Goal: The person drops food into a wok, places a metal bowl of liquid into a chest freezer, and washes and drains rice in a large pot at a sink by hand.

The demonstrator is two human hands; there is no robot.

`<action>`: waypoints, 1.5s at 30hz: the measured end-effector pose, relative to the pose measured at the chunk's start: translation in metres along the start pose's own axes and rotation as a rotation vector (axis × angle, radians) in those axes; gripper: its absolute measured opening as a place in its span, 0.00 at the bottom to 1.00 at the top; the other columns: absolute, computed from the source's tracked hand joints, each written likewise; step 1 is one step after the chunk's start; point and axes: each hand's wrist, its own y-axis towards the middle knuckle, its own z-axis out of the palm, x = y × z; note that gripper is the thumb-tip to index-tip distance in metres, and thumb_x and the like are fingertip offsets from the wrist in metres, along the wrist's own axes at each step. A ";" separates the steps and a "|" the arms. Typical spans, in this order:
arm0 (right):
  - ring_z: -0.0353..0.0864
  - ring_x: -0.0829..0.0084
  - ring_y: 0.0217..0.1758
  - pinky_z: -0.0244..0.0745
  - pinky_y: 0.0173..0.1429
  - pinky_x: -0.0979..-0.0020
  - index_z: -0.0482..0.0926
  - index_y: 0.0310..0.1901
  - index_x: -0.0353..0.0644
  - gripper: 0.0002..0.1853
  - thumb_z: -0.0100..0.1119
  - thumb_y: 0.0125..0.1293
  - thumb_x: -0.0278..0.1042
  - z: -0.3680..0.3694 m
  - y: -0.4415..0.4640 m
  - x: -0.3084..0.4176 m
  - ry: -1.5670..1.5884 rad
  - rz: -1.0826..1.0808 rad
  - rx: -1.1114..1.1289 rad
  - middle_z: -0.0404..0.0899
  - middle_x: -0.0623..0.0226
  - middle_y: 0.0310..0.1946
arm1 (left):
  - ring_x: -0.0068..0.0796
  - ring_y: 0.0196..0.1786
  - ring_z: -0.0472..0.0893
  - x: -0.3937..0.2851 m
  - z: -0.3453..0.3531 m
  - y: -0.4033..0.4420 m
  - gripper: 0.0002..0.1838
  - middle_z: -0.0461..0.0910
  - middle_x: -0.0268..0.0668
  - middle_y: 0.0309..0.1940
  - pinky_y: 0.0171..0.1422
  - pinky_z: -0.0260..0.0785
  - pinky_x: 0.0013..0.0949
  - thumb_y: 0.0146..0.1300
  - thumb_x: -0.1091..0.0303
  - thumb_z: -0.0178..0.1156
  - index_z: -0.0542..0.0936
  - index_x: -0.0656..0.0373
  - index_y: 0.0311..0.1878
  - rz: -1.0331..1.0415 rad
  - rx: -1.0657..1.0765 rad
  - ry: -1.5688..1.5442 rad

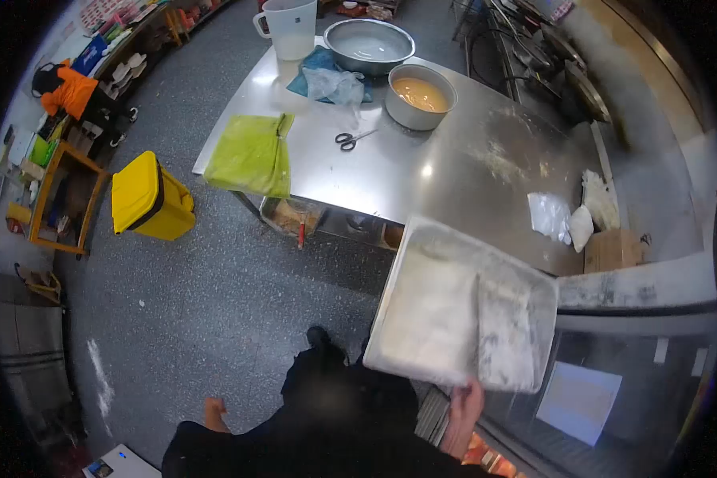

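Observation:
My right hand [465, 405] grips the near edge of a large white rectangular tub [382, 338]. White flour [430, 311] covers the left part of the tub's floor. On its right side lies a flat grey-white, flour-dusted piece [506, 334] whose kind I cannot make out. The tub's far end overlaps the edge of the steel table [358, 179] in this view; whether it rests there I cannot tell. Out to my left, away from the table, hangs my left hand [215, 413]. Its fingers are mostly out of sight, and nothing shows in it.
On the table are scissors [352, 140], a green cloth [251, 155], a pot of yellowish liquid [418, 118], a steel bowl [370, 68], a jug [292, 36] and plastic bags [334, 86]. A yellow bin [147, 199] stands left. Farther back is a person in orange [80, 92].

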 end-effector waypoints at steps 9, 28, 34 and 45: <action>0.78 0.68 0.40 0.78 0.38 0.69 0.73 0.47 0.36 0.16 0.59 0.55 0.23 0.168 0.106 0.012 0.074 -0.001 0.127 0.76 0.61 0.40 | 0.29 0.28 0.77 -0.223 -0.095 0.169 0.14 0.79 0.37 0.24 0.35 0.69 0.33 0.62 0.62 0.53 0.79 0.64 0.36 0.189 -0.215 -0.889; 0.81 0.70 0.33 0.77 0.39 0.69 0.78 0.40 0.35 0.16 0.61 0.61 0.41 0.647 0.332 0.176 -0.803 -0.560 0.650 0.80 0.63 0.29 | 0.34 0.39 0.81 -0.858 -0.602 0.233 0.20 0.82 0.45 0.37 0.44 0.72 0.34 0.62 0.55 0.60 0.79 0.64 0.44 0.822 -0.294 -0.740; 0.84 0.65 0.32 0.84 0.36 0.64 0.77 0.43 0.28 0.18 0.61 0.58 0.37 0.714 0.367 0.157 -1.144 -0.186 0.745 0.81 0.56 0.32 | 0.29 0.28 0.76 -0.917 -0.608 0.258 0.16 0.78 0.42 0.23 0.34 0.68 0.36 0.52 0.58 0.65 0.75 0.63 0.25 0.651 -0.343 -0.802; 0.83 0.69 0.27 0.80 0.29 0.69 0.78 0.37 0.29 0.10 0.56 0.55 0.26 0.709 0.225 0.155 -0.998 -0.357 0.851 0.81 0.58 0.28 | 0.24 0.27 0.70 -0.810 -0.645 0.209 0.16 0.72 0.36 0.18 0.31 0.62 0.32 0.47 0.67 0.64 0.67 0.62 0.18 0.773 -0.315 -1.291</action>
